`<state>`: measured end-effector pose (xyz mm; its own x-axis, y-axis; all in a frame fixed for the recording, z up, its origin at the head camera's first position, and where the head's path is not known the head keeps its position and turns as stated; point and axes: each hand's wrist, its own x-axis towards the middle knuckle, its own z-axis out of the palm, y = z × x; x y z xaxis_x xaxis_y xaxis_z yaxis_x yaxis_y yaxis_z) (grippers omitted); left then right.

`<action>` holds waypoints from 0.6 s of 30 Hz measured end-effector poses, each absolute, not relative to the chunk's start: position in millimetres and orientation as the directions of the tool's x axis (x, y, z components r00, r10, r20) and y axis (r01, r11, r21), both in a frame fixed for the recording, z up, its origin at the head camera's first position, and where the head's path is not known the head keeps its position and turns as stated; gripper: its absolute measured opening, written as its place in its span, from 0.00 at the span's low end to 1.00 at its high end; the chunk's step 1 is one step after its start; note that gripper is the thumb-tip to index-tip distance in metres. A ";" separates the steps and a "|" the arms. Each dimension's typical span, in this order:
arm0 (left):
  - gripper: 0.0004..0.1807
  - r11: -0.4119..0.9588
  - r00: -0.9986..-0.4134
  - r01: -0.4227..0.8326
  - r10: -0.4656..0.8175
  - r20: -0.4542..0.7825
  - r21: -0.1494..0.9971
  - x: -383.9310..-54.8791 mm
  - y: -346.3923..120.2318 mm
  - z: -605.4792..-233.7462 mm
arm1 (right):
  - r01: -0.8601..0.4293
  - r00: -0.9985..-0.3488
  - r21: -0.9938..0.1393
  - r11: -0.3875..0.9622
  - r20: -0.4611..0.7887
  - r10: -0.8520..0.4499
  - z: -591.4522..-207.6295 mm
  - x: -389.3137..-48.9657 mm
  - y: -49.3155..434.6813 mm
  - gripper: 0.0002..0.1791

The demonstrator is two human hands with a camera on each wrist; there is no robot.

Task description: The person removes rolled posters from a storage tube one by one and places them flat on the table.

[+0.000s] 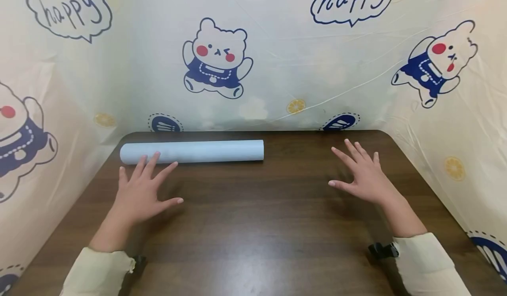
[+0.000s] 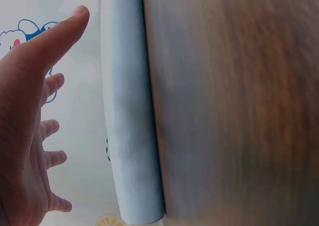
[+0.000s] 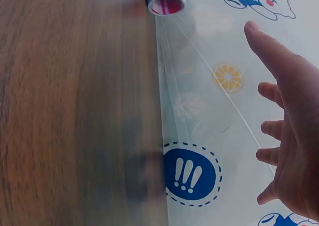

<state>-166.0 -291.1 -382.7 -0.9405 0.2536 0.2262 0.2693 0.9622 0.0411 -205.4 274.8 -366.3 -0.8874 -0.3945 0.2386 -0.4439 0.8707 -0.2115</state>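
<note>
A pale blue roll (image 1: 214, 151), long and tube-shaped, lies along the far left edge of the table. In the right wrist view the roll's end (image 3: 168, 5) shows a pink and red inside. My left hand (image 1: 138, 194) hovers over the table just in front of the roll, fingers spread, fingertips overlapping it in the head view. The left wrist view has the roll (image 2: 130, 111) apart from that hand (image 2: 25, 121). On the right, my other hand (image 1: 368, 177) is held above the table with fingers spread and nothing in it.
The dark brown wooden table (image 1: 253, 225) has rounded far corners. A pale curtain (image 1: 277, 67) printed with bears, lemon slices and the word happy hangs behind and on both sides. Dark straps (image 1: 383, 250) show at the cream sleeve cuffs (image 1: 420, 252).
</note>
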 end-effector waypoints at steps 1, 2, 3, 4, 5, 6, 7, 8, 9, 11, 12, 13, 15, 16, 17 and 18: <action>0.55 0.961 -0.939 0.272 0.256 0.229 0.042 -167.4 -290.1 -383.1 | -0.448 -0.885 -0.218 0.867 0.244 -0.396 -366.2 -206.1 274.6 0.50; 0.56 0.961 -0.938 0.274 0.257 0.231 0.042 -168.6 -289.2 -383.3 | -0.453 -0.883 -0.225 0.863 0.250 -0.398 -366.0 -206.8 274.1 0.50; 0.56 0.961 -0.937 0.275 0.258 0.234 0.041 -169.7 -288.2 -383.3 | -0.460 -0.878 -0.230 0.858 0.259 -0.402 -366.0 -207.7 273.6 0.50; 0.56 0.960 -0.937 0.277 0.260 0.235 0.044 -170.8 -287.2 -383.3 | -0.468 -0.874 -0.239 0.851 0.268 -0.406 -365.9 -208.3 273.1 0.50; 0.56 0.960 -0.937 0.277 0.259 0.235 0.046 -172.0 -286.0 -383.0 | -0.475 -0.870 -0.248 0.844 0.276 -0.408 -366.0 -209.2 272.5 0.50; 0.56 0.959 -0.936 0.280 0.262 0.234 0.048 -173.4 -284.4 -383.0 | -0.484 -0.865 -0.256 0.837 0.285 -0.413 -366.0 -210.0 271.9 0.50; 0.56 0.958 -0.937 0.282 0.263 0.231 0.052 -174.8 -283.0 -382.9 | -0.491 -0.861 -0.265 0.830 0.293 -0.416 -366.4 -210.8 271.4 0.50; 0.56 0.957 -0.938 0.283 0.263 0.227 0.058 -176.3 -281.7 -383.0 | -0.497 -0.858 -0.274 0.823 0.299 -0.418 -366.9 -211.6 271.0 0.50; 0.56 0.957 -0.938 0.284 0.263 0.226 0.062 -178.0 -280.3 -383.0 | -0.500 -0.856 -0.284 0.818 0.302 -0.419 -367.5 -212.3 270.6 0.50; 0.56 0.954 -0.937 0.290 0.268 0.226 0.072 -181.7 -278.0 -383.4 | -0.500 -0.858 -0.307 0.810 0.302 -0.415 -368.5 -213.7 270.0 0.49; 0.55 0.952 -0.934 0.295 0.272 0.230 0.074 -183.5 -277.1 -383.5 | -0.498 -0.860 -0.316 0.807 0.301 -0.413 -369.2 -214.5 269.8 0.49; 0.55 0.951 -0.932 0.299 0.274 0.235 0.078 -185.3 -276.2 -383.5 | -0.494 -0.863 -0.329 0.805 0.297 -0.409 -369.9 -215.3 269.7 0.49; 0.55 0.947 -0.924 0.312 0.284 0.255 0.076 -188.7 -274.1 -383.1 | -0.488 -0.868 -0.350 0.800 0.292 -0.401 -370.9 -216.9 269.4 0.49; 0.54 0.944 -0.919 0.320 0.291 0.267 0.074 -190.1 -272.9 -382.8 | -0.486 -0.869 -0.359 0.797 0.292 -0.399 -371.5 -217.9 269.3 0.49; 0.54 0.942 -0.914 0.327 0.296 0.278 0.072 -191.4 -271.8 -382.5 | -0.484 -0.871 -0.369 0.794 0.290 -0.396 -372.0 -218.7 269.0 0.49; 0.53 0.940 -0.908 0.334 0.301 0.293 0.068 -192.9 -270.6 -382.3 | -0.484 -0.871 -0.375 0.791 0.294 -0.394 -372.5 -219.7 268.6 0.48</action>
